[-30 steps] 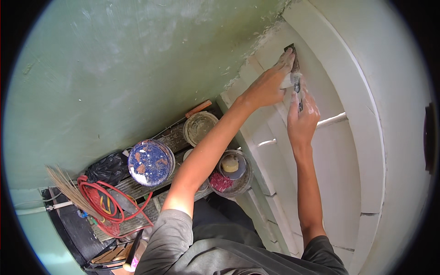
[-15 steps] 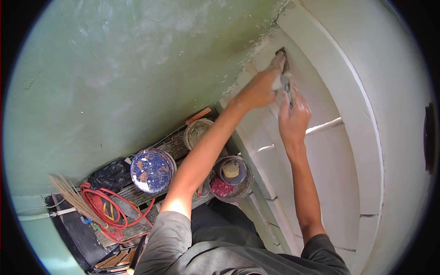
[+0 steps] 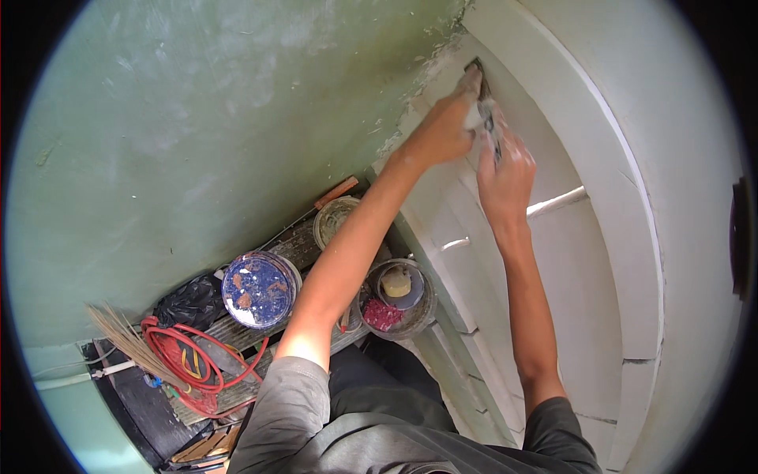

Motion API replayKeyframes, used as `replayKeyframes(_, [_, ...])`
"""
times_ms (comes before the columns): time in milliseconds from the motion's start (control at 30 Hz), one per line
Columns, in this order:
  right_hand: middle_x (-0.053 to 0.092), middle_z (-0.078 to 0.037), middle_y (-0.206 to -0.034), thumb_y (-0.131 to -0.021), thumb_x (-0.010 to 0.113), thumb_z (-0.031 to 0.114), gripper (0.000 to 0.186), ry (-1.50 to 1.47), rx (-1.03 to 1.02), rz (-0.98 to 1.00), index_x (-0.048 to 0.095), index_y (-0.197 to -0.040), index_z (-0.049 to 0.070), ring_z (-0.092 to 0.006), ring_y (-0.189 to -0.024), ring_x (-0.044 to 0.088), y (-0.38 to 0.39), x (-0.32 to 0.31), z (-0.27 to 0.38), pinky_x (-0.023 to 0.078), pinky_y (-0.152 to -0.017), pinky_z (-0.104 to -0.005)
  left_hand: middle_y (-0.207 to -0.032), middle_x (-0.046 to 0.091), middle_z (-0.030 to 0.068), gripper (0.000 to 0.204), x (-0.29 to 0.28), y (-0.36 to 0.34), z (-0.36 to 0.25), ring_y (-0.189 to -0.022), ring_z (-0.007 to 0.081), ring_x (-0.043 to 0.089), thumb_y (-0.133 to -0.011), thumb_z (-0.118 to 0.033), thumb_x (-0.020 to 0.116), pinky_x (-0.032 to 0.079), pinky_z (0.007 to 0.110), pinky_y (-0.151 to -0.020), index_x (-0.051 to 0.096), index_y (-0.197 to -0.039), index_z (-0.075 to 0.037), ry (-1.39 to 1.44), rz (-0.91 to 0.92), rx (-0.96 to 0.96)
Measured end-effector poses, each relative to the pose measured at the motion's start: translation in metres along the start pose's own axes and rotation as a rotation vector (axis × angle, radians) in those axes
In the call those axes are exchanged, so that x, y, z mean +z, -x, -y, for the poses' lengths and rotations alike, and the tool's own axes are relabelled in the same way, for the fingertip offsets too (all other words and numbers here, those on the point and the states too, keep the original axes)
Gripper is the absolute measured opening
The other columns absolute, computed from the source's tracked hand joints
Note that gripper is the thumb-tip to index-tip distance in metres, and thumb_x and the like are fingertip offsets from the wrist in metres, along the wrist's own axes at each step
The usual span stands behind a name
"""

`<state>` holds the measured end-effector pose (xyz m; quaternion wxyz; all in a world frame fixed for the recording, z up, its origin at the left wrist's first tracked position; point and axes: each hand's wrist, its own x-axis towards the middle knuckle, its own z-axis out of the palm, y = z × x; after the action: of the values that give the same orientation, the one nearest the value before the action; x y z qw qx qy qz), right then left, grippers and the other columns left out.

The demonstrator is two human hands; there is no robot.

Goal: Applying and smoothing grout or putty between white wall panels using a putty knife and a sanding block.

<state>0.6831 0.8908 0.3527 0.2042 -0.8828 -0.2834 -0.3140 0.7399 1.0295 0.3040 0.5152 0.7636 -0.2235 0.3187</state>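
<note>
Both hands reach far forward to the pale, stepped board surface at the upper right. My right hand is wrapped round the handle of a narrow trowel. Farther up, my left hand is closed against the same trowel, its fingers reaching forward along the blade. The blade's dark tip lies against the board near the rough seam with the green wall. Whitish smears cover the fingers of both hands. Motion blur and the hands hide part of the tool, and what the left palm holds is unclear.
Below my left arm, a wooden plank carries a blue-topped bucket, a coiled red hose, a black plastic bag and a bundle of thin sticks. A grey tub holds a sponge. The green wall rises at left.
Both hands and the trowel appear slightly higher and farther left. The whole view has shifted a little too. The grip looks the same.
</note>
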Motion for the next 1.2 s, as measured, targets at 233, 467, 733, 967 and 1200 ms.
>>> replayKeyframes(233, [0.065,-0.026,-0.084,-0.095,0.057,0.010,0.046,0.020,0.046,0.000,0.054,-0.140,0.001,-0.0426,-0.082,0.062,0.000,0.008,0.001,0.050,-0.077,-0.0500,-0.154,0.029,0.0365,0.082,0.007,-0.001,0.009,-0.146,0.0430,0.028,-0.071,0.005,0.060,0.026,0.040,-0.122,0.030,-0.146,0.017,0.033,-0.042,0.064])
replayKeyframes(467, [0.064,-0.027,-0.082,-0.095,0.056,0.008,0.046,0.018,-0.050,-0.032,0.054,-0.140,-0.001,-0.0431,-0.081,0.063,-0.004,0.013,0.002,0.050,-0.076,-0.0501,-0.153,0.029,0.0365,0.079,-0.007,0.000,0.010,-0.145,0.0431,0.030,-0.071,0.004,0.059,0.028,0.040,-0.121,0.033,-0.144,0.017,0.079,-0.013,0.030])
replayKeyframes(733, [0.067,-0.027,-0.088,-0.094,0.056,0.008,0.044,0.032,0.060,-0.030,0.057,-0.138,0.000,-0.0417,-0.085,0.064,0.004,0.009,0.009,0.051,-0.077,-0.0495,-0.157,0.029,0.0307,0.075,0.001,0.002,0.009,-0.148,0.0369,0.029,-0.075,0.001,0.066,0.027,0.038,-0.122,0.039,-0.143,0.014,0.057,0.018,0.088])
replayKeyframes(967, [0.070,-0.025,-0.102,-0.095,0.057,0.009,0.043,-0.035,-0.073,-0.077,0.059,-0.137,0.001,-0.0398,-0.091,0.066,0.009,0.000,-0.008,0.052,-0.082,-0.0472,-0.153,0.029,0.0365,0.079,0.006,0.005,0.000,-0.147,0.0423,0.029,-0.069,0.006,0.054,0.025,0.040,-0.123,0.033,-0.145,0.016,0.042,-0.038,0.068])
replayKeyframes(1200, [0.070,-0.019,-0.122,-0.094,0.059,0.006,0.037,0.034,0.098,-0.073,0.065,-0.130,-0.001,-0.0309,-0.105,0.069,0.065,-0.074,-0.010,0.053,-0.091,-0.0384,-0.157,0.024,0.0350,0.082,0.046,0.035,-0.076,-0.149,0.0443,0.021,-0.069,0.010,0.055,0.022,0.043,-0.124,0.031,-0.147,0.015,0.147,-0.001,0.151])
